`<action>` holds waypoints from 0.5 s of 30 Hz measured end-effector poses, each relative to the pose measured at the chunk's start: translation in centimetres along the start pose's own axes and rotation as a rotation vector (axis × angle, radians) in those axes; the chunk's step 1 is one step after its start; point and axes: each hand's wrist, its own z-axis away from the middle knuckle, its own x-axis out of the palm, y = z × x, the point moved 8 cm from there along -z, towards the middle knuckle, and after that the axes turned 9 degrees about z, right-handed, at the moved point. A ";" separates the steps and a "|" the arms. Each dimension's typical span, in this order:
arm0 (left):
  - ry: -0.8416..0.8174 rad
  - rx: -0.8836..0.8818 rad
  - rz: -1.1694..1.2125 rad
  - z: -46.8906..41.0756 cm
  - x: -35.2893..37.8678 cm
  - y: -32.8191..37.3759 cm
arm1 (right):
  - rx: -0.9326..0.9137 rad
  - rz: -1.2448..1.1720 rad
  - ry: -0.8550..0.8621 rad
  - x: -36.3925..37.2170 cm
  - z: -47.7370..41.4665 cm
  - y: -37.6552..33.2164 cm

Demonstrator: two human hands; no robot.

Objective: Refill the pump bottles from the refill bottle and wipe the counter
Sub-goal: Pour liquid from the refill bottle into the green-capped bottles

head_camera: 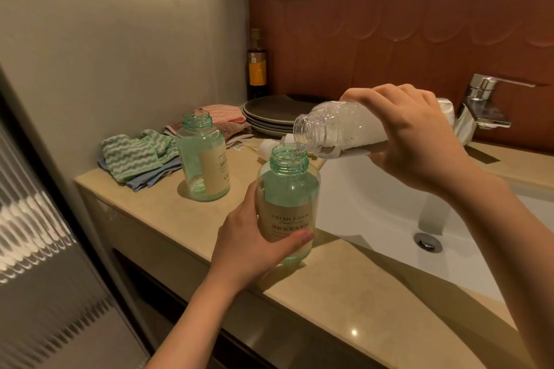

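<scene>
My left hand grips a green pump bottle with a beige label, its pump off and neck open, standing on the beige counter. My right hand holds the clear refill bottle tipped on its side, mouth over the green bottle's neck. A thin clear stream runs from it into the bottle. A second green bottle, also open, stands further left on the counter, apart from both hands. White pump parts lie behind the held bottle.
Green, blue and pink cloths are heaped at the back left of the counter. A stack of dark plates and a tall dark bottle stand behind. The white sink with a chrome tap lies right.
</scene>
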 end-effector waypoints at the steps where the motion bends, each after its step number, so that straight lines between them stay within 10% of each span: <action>1: 0.001 -0.002 -0.002 0.0 0.0 0.0 | -0.001 0.002 -0.002 0.0 0.0 0.0; 15: -0.087 0.000 0.137 0.2 0.5 0.1 | -0.002 -0.013 -0.008 0.0 0.1 0.0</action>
